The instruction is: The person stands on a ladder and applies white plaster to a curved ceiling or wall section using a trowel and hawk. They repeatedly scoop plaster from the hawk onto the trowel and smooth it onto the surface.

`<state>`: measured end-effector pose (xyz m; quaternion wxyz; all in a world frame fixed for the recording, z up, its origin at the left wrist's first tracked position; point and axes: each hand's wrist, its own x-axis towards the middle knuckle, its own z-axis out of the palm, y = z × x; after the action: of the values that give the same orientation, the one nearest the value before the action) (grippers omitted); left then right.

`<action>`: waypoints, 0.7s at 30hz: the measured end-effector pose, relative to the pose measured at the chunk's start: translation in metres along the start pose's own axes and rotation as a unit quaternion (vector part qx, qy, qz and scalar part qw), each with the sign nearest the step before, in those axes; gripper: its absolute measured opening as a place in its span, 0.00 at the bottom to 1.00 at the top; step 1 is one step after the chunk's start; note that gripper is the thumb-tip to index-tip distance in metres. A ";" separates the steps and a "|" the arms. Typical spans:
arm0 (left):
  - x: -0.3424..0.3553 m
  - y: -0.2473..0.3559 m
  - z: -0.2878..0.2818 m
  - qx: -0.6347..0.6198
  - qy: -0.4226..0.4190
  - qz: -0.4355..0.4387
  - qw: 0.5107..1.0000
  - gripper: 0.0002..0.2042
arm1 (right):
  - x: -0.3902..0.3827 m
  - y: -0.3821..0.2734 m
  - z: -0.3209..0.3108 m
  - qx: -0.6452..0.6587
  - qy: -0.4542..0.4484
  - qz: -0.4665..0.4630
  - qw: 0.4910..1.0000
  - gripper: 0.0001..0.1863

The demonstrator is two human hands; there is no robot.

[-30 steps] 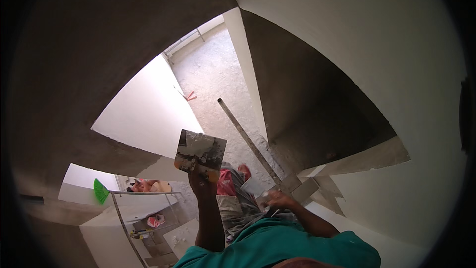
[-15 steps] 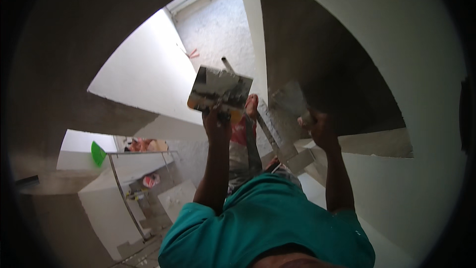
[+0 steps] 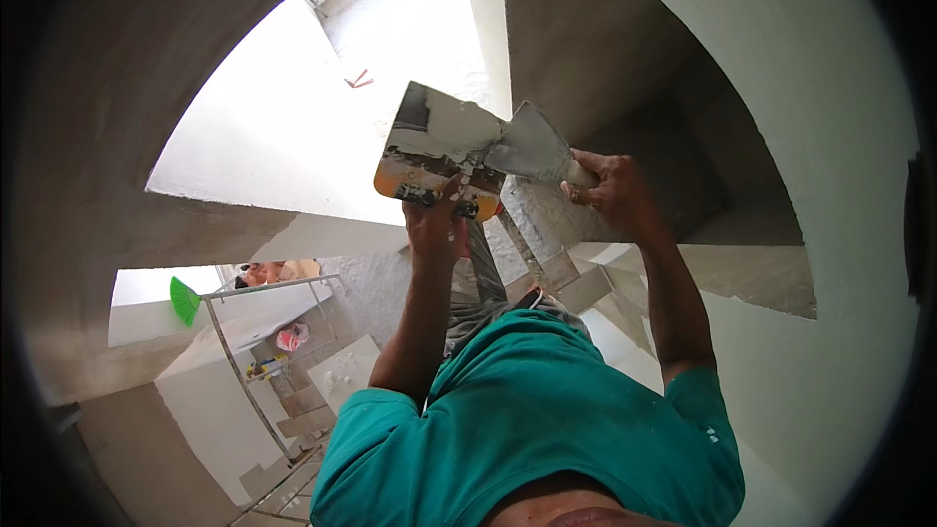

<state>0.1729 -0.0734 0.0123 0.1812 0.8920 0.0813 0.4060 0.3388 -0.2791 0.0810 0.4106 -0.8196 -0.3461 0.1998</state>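
In the middle of the head view, my left hand [image 3: 431, 224] grips a square metal plastering trowel [image 3: 434, 132] with orange edging, smeared with white and dark patches of filler. My right hand [image 3: 615, 190] is closed on the handle of a wide putty knife [image 3: 527, 141], to the right of the trowel. The knife's filler-coated blade lies at the trowel's right edge, touching or overlapping it. Below both tools are my legs in grey trousers [image 3: 478, 273], and part of a metal pole [image 3: 519, 246] shows under the blade.
Metal scaffold bars [image 3: 234, 366] stand at the lower left, with a green fan-shaped object [image 3: 184, 302], a red-and-white bag [image 3: 292, 337] and a white-spotted board [image 3: 344, 377] near them. A red object [image 3: 356, 79] lies beyond the trowel. Plastered walls [image 3: 849, 234] and a dark recess [image 3: 683, 98] surround me.
Both hands have risen in the picture. My right hand has brought the putty knife up from low beside my legs and leftward onto the trowel, which has moved up and right.
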 end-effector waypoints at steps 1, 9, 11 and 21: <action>0.007 0.001 0.002 -0.162 -0.003 -0.127 0.979 0.10 | 0.006 0.001 -0.002 -0.006 -0.001 -0.006 1.000 0.25; 0.070 0.017 0.012 -0.222 -0.156 -0.048 0.961 0.15 | 0.027 0.012 -0.022 -0.047 -0.016 -0.001 0.999 0.27; 0.074 0.005 0.018 -0.166 -0.171 0.031 0.971 0.24 | 0.027 0.014 -0.022 -0.044 0.001 -0.005 0.999 0.27; 0.055 -0.043 0.044 -0.286 -0.084 -0.438 0.848 0.13 | 0.038 0.027 -0.012 0.002 0.135 -0.027 0.990 0.28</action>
<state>0.2428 -0.0287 0.0070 0.5934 0.7033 0.3286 0.2128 0.3829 -0.2696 0.0645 0.4602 -0.8286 -0.3094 0.0766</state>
